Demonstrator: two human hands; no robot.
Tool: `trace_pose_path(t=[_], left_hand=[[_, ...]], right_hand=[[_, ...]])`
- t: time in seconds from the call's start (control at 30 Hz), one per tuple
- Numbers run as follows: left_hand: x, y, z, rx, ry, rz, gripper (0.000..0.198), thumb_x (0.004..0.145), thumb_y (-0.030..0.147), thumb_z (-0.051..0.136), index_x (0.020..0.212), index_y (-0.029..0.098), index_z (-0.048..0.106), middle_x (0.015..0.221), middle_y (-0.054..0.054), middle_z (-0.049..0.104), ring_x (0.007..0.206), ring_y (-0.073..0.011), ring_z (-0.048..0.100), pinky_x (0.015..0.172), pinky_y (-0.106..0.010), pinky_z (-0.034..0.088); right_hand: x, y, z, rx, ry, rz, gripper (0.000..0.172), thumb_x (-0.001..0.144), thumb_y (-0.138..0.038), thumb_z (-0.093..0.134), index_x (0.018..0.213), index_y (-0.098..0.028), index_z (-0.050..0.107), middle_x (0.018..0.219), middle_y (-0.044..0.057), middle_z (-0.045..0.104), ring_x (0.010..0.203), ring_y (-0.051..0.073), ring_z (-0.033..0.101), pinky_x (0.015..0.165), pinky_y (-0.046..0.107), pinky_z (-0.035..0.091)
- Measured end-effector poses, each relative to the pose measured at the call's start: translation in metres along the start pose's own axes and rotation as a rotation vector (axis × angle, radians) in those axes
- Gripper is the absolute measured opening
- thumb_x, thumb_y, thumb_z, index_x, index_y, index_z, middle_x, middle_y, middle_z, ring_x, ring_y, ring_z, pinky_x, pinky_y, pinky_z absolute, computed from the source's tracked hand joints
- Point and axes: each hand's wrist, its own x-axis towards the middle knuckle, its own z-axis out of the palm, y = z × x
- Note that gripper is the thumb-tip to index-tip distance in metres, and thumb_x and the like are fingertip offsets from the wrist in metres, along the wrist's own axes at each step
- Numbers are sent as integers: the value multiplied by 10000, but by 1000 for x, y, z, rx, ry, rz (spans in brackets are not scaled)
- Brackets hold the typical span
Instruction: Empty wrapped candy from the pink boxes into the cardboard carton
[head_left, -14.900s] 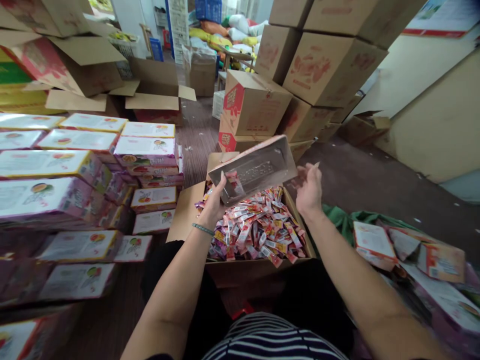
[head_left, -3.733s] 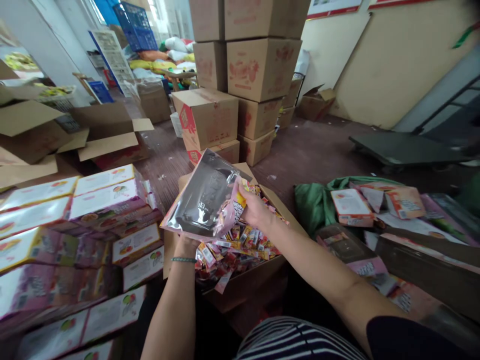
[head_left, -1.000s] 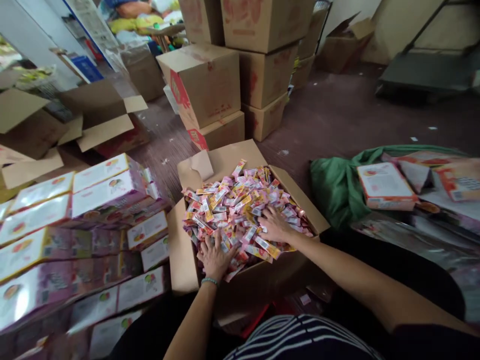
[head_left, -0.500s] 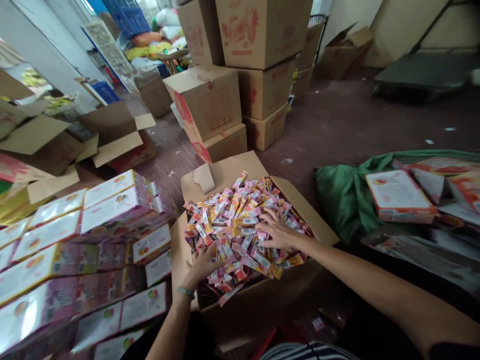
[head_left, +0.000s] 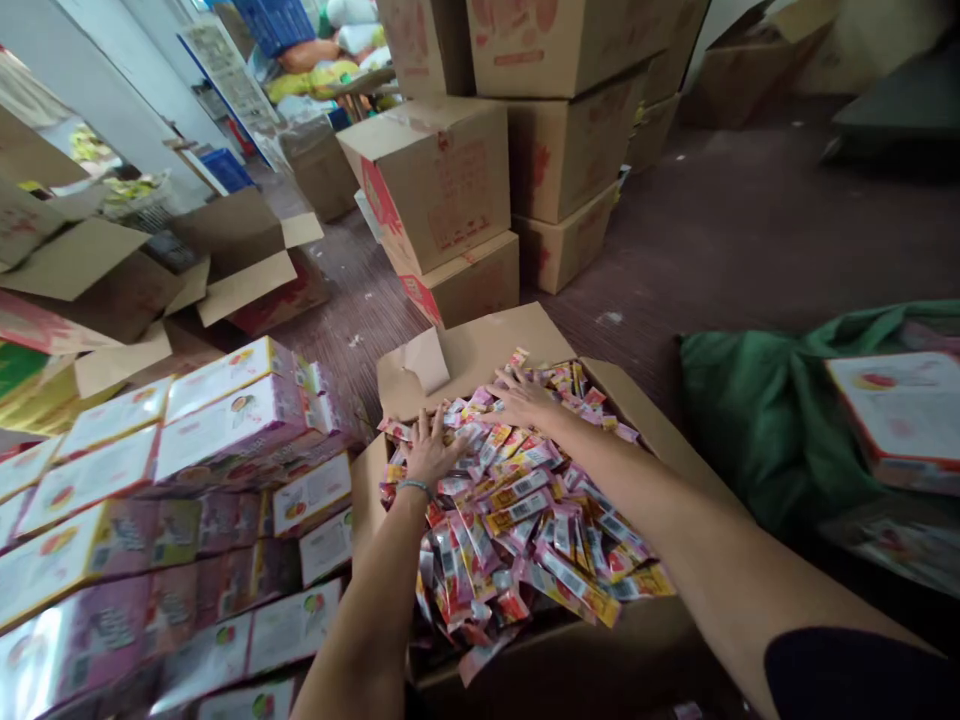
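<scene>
**Left hand (head_left: 433,455) and right hand (head_left: 523,402) spread open over loose packets (head_left: 525,490)**

Beyond the hands runs a dark, reddish-brown floor (head_left: 720,250) dotted with pale scraps (head_left: 609,318). Stacked cartons (head_left: 469,205) stand ahead of the right hand, with empty-looking open boxes (head_left: 240,250) farther off to the left. White-topped boxes (head_left: 217,430) are piled left of the left hand; well to the right of the right hand lies a green sack (head_left: 757,410).

The packets are heaped in a brown carton (head_left: 517,335), under both hands and on the near side of them. They are slim, flat and shiny, in pink, yellow, purple and red, many showing barcodes, pointing every way. Both hands lie palm down, fingers apart, on the heap's far part.
</scene>
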Motion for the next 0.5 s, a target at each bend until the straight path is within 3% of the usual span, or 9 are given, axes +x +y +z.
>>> trace_pose_path(t=[0.1, 0.2, 0.37, 0.43, 0.5], left_hand=[[-12, -2, 36, 12, 46, -11, 779, 1052, 569, 468, 1722, 213, 291, 1774, -166, 263, 1631, -382, 240, 1275, -730, 167], [-13, -3, 49, -21, 64, -17, 745, 1043, 458, 505, 1714, 197, 312, 1756, -173, 310, 1613, -400, 275, 1254, -739, 232], [5, -6, 36, -178, 30, -36, 715, 1013, 425, 578, 1673, 208, 409, 1718, -201, 375, 1591, -429, 322, 1245, -753, 234], [2, -21, 25, -290, 123, 11, 670, 970, 397, 642, 1598, 193, 521, 1681, -208, 431, 1570, -397, 378, 1275, -660, 278], [-13, -50, 12, -396, 341, 87, 596, 951, 370, 652, 1511, 173, 598, 1610, -194, 517, 1530, -341, 446, 1280, -532, 341]], right_hand=[[-19, 10, 36, -68, 129, -34, 653, 1069, -658, 517, 1575, -249, 564, 1694, 149, 343, 1559, 448, 234, 1253, 750, 143], [-24, 13, 51, -67, 177, -31, 594, 1086, -600, 502, 1565, -254, 567, 1602, 165, 463, 1536, 413, 265, 1270, 730, 114], [-5, 13, 33, -9, 51, -20, 430, 1097, -340, 505, 1504, -282, 633, 1513, 159, 541, 1461, 394, 388, 1246, 743, 181], [-10, 22, 20, 96, 72, -92, 437, 1073, -220, 483, 1466, -265, 667, 1522, 145, 548, 1437, 360, 447, 1245, 687, 266], [-30, 40, 10, 265, 180, -213, 443, 1047, -164, 458, 1411, -221, 704, 1505, 133, 575, 1401, 302, 513, 1240, 557, 363]])
